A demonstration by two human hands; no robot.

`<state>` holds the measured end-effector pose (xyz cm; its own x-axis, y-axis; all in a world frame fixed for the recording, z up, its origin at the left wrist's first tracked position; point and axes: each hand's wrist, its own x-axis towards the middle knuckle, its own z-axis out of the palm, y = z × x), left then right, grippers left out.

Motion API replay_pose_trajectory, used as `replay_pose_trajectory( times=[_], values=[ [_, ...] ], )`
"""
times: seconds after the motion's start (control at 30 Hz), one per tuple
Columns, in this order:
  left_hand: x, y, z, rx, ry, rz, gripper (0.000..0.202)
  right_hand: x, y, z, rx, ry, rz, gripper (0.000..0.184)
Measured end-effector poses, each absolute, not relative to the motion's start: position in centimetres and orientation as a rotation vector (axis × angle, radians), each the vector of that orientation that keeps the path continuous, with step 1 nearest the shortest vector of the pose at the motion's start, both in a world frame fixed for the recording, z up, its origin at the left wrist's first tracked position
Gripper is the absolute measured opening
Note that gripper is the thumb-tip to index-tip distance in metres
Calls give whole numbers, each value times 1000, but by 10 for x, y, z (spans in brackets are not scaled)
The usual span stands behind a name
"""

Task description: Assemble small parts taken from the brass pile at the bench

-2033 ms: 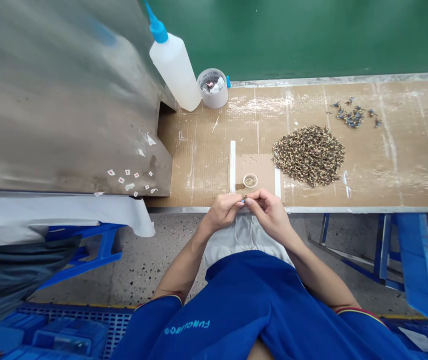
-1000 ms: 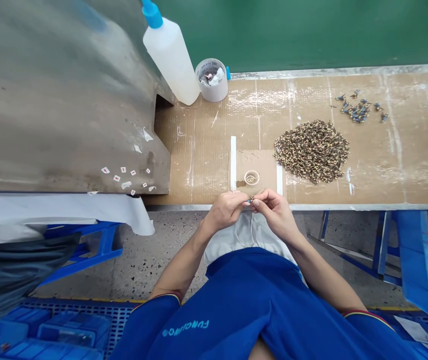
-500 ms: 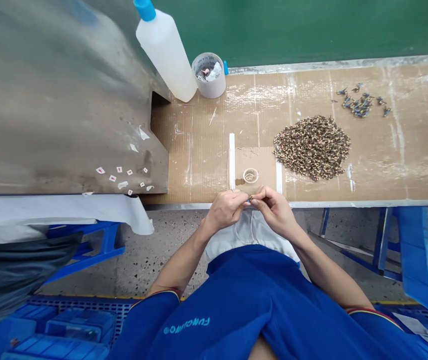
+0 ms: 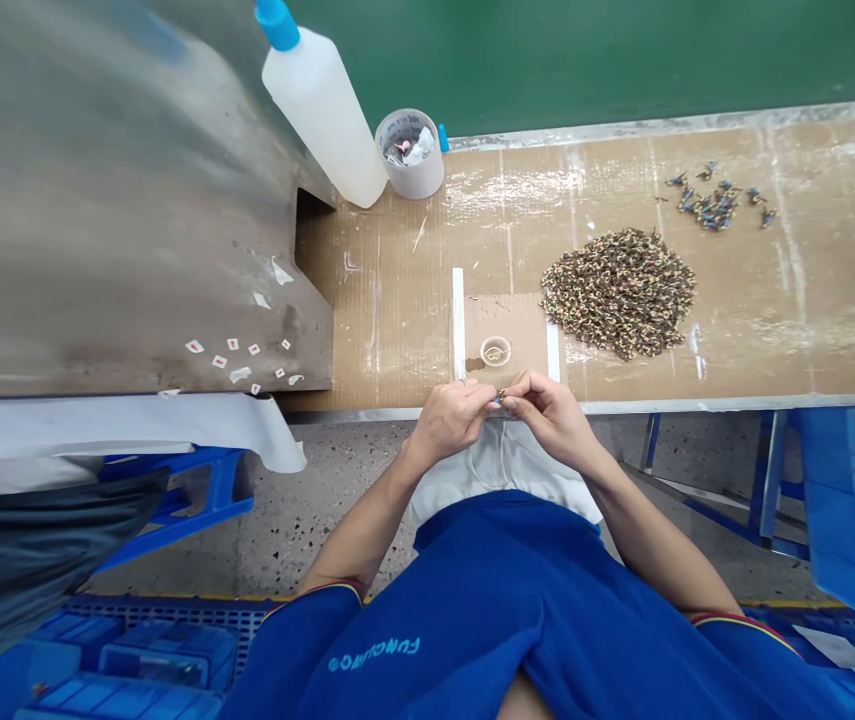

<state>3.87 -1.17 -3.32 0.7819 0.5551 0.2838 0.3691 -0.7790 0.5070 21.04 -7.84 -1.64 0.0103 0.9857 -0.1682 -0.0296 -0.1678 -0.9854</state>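
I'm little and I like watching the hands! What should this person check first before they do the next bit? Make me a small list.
1. Hands: the left hand and right hand meet, their fingers pinching a tiny bluish piece: ok.
2. What the tiny bluish piece is: too small to see: cannot tell.
3. The small round dish sits on the cardboard pad: ok. What is inside it: cannot tell.
4. The speckled pile of small coiled parts is away from the hands: ok.
5. The small bluish parts lie apart from that pile: ok.
6. The white squeeze bottle has its blue cap on: ok.
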Motion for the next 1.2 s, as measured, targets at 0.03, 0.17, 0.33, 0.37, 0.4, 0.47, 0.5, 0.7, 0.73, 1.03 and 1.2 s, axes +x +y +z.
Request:
replay_pose_trajectory(
  times=[0.03,0.17,0.33,0.37,0.4,0.47,0.5,0.7,0.73,1.03,1.2],
  values=[
    [39,-11,-32,2511,697,585,48,210,-78,-17,-1297,-1049,1366,33],
    [37,-7,-30,2411,637,573,52,209,-78,-18,-1249,-929,1459,40],
    [35,-6,-28,2362,614,563,53,210,-77,-18,-1263,-927,1433,42],
    [35,-6,-28,2342,617,567,52,211,-77,-18,-1268,-931,1428,42],
    [35,-5,-28,2318,617,576,51,211,-77,-18,-1273,-934,1422,42],
    [35,-5,-28,2269,609,598,47,211,-77,-17,-1287,-943,1402,40],
    [35,-5,-28,2253,606,606,45,211,-77,-18,-1295,-950,1385,39],
    [35,-5,-30,2276,631,648,40,212,-78,-22,-1323,-1001,1324,38],
    [36,-5,-30,2282,629,650,41,212,-78,-23,-1320,-1017,1329,39],
    [38,-7,-33,2330,650,624,43,217,-74,-23,-1310,-1138,1348,32],
    [37,-7,-34,2374,660,565,39,217,-75,-22,-1342,-1176,1345,27]
  ],
)
